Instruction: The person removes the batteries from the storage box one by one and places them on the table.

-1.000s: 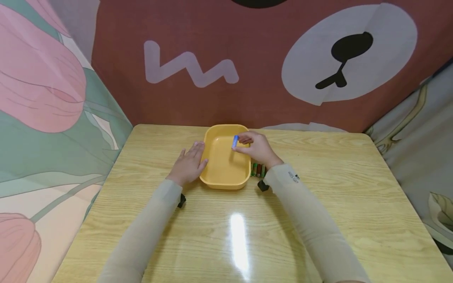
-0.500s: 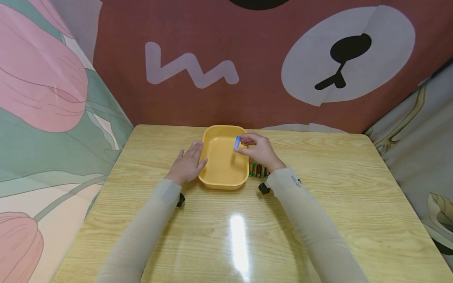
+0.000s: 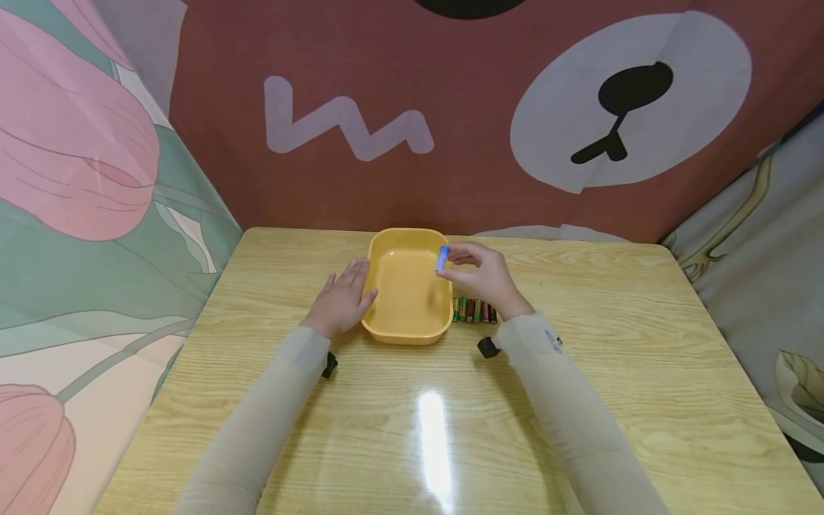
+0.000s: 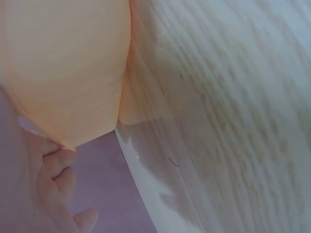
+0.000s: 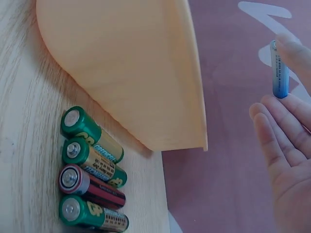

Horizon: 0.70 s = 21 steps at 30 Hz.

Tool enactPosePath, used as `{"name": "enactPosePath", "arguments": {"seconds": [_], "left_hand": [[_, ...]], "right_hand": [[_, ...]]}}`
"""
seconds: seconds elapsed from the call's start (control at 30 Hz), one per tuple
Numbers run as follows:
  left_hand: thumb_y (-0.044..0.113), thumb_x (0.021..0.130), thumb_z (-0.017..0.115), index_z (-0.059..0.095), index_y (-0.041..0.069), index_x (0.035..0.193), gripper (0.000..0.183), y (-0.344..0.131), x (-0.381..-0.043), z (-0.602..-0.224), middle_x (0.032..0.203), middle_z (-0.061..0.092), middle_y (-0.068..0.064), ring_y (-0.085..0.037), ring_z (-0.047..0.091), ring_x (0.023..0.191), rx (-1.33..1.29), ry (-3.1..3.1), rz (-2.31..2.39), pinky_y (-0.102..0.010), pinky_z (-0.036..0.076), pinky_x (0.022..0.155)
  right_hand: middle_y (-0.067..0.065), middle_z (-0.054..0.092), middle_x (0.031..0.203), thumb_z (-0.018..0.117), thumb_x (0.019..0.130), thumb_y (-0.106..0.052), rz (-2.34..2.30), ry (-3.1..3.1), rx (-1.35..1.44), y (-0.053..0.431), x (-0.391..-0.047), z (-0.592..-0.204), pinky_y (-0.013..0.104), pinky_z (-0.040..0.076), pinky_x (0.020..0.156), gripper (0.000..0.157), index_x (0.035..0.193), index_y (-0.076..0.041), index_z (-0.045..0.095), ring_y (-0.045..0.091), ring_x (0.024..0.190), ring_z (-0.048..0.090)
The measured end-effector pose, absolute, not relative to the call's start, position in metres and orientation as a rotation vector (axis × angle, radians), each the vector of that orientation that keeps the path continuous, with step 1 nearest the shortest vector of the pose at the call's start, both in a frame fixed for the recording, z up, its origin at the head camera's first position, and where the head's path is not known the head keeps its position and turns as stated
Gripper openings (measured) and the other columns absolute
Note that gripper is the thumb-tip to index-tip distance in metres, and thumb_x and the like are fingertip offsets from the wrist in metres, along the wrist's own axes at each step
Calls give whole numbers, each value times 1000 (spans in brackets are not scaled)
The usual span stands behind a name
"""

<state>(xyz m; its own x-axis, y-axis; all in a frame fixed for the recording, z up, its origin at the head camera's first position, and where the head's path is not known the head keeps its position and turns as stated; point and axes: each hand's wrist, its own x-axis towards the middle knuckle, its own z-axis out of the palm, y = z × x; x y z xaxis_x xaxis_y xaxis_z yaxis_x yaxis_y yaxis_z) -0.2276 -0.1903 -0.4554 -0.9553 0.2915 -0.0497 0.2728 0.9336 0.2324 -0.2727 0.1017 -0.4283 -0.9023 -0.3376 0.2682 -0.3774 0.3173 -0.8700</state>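
Above the right rim of a yellow plastic tray [image 3: 407,337], my right hand [image 3: 488,277] pinches a blue battery [image 3: 442,258] between thumb and fingertips. The right wrist view shows that battery [image 5: 280,69] held by its two ends, with the hand [image 5: 286,141] higher than the tray's rim. My left hand [image 3: 340,299] lies with straight fingers against the tray's left side. In the left wrist view its fingers [image 4: 60,170] touch the tray's wall [image 4: 73,73]. Just right of the tray, several green and dark red batteries [image 3: 475,310] lie side by side in a row.
Everything stands on a wood-grain table [image 3: 360,436], the tray near its far edge. Behind that edge rises a brown cloth [image 3: 386,193] with a printed bear face. Patterned cloths [image 3: 90,300] hang at the sides. Black wrist cameras [image 3: 488,347] sit low under the sleeves.
My right hand has drifted right with the blue battery, from over the tray's inside to its right rim, uncovering more of the battery row. The left hand stays at the tray.
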Motion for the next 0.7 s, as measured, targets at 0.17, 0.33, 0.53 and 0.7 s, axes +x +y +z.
{"name": "enactPosePath", "arguments": {"seconds": [0.17, 0.33, 0.53, 0.7], "left_hand": [[45, 102, 26, 2, 7, 151, 66, -190, -228, -456, 158, 7, -7, -19, -1, 143, 434, 3005, 359, -51, 7, 113], [45, 102, 26, 1, 7, 151, 67, -190, -228, -456, 158, 5, -7, -19, -2, 143, 431, 2998, 370, -51, 5, 113], [45, 102, 26, 0, 8, 151, 67, -189, -228, -457, 158, 3, -6, -18, -4, 143, 424, 2987, 382, -50, 5, 114], [45, 102, 26, 1, 7, 151, 67, -190, -228, -457, 158, 5, -8, -19, -2, 143, 437, 2994, 377, -52, 7, 113]], "right_hand": [[8, 63, 113, 77, 79, -21, 1679, -2505, 708, 107, -251, -406, 35, 47, 93, 47, 121, -6, 62, 31, 106, 59], [9, 64, 111, 77, 78, -19, 1695, -2450, 668, 115, -245, -406, 30, 47, 92, 48, 121, -5, 62, 31, 105, 59], [11, 63, 110, 78, 78, -16, 1763, -2409, 615, 122, -238, -406, 37, 46, 95, 46, 120, -3, 62, 32, 105, 58], [13, 63, 110, 78, 77, -13, 1803, -2373, 576, 128, -234, -406, 46, 43, 97, 45, 119, -2, 63, 37, 106, 57]]}}
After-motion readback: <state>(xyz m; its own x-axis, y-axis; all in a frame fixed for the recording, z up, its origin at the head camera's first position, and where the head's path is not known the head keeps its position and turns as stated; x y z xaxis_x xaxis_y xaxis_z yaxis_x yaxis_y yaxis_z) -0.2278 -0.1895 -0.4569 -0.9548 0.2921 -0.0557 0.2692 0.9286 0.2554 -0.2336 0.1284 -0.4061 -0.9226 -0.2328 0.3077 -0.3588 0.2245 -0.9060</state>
